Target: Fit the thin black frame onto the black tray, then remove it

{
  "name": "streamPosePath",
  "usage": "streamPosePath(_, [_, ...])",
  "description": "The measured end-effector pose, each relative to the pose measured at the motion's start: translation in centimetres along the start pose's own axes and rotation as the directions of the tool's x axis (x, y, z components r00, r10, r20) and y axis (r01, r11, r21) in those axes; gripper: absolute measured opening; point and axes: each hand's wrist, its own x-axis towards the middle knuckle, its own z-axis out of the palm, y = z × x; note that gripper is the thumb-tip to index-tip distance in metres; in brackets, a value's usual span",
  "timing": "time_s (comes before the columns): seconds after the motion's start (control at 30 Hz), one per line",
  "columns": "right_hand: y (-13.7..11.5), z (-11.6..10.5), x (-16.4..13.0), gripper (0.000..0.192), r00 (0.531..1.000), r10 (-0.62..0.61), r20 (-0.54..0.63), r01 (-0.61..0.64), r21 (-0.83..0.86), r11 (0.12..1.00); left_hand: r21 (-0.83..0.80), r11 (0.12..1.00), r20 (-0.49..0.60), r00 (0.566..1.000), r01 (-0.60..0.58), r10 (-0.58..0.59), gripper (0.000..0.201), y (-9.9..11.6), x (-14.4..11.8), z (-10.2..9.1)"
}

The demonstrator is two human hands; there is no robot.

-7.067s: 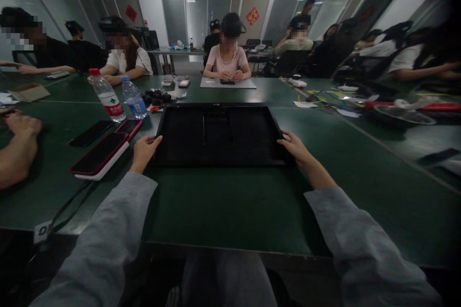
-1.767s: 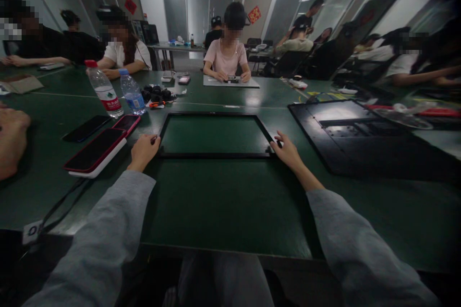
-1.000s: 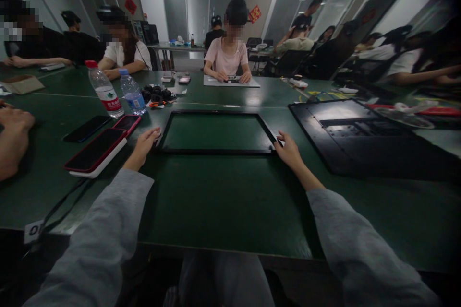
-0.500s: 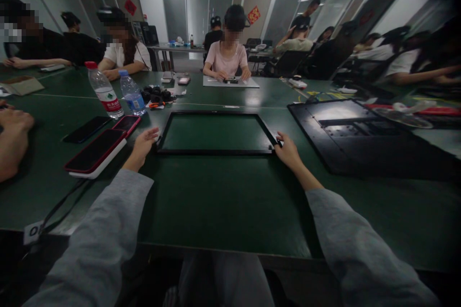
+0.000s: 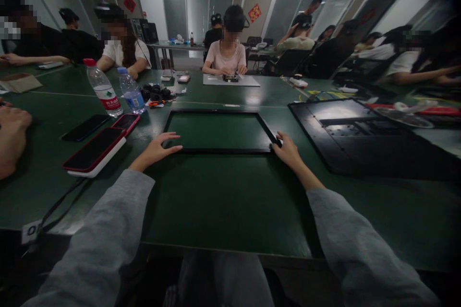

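A thin black rectangular screen bezel (image 5: pixel 223 151) lies on the green table in front of me. Over its near left corner is my left hand (image 5: pixel 155 148), open, with thumb and fingers spread apart. Whether those fingers touch the bezel I cannot tell. At the near right corner, my right hand (image 5: pixel 286 149) is closed on the bezel's edge, thumb and index finger around it. To the right lies a large black panel (image 5: pixel 324 139) with a recessed area, apart from the right hand.
Left of me are a red-edged phone (image 5: pixel 95 149), a dark phone (image 5: pixel 85 127) and two water bottles (image 5: pixel 107 93) (image 5: pixel 132 96). Black parts (image 5: pixel 156 93) lie beyond them. Another person's hand (image 5: pixel 12 134) rests at the left edge. A person opposite works over a white board (image 5: pixel 212 80).
My left hand has moved right, from beside the bezel's left edge to over its near left corner, and its fingers have spread. My right hand stays at the right corner.
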Motion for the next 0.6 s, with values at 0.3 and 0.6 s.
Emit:
streamPosePath(0.3, [-0.2, 0.3, -0.3, 0.071, 0.999, -0.014, 0.031, 0.014, 0.006, 1.000, 0.248, 0.964, 0.025, 0.996, -0.093, 0.089, 0.038, -1.3, 0.3, 0.4])
streamPosePath(0.6, [3.8, -8.4, 1.7, 0.093, 0.775, 0.229, -0.589, -0.318, -0.050, 0.947, 0.166, 0.986, -0.112, 0.993, -0.015, 0.034, 0.043, -1.1, 0.2, 0.3])
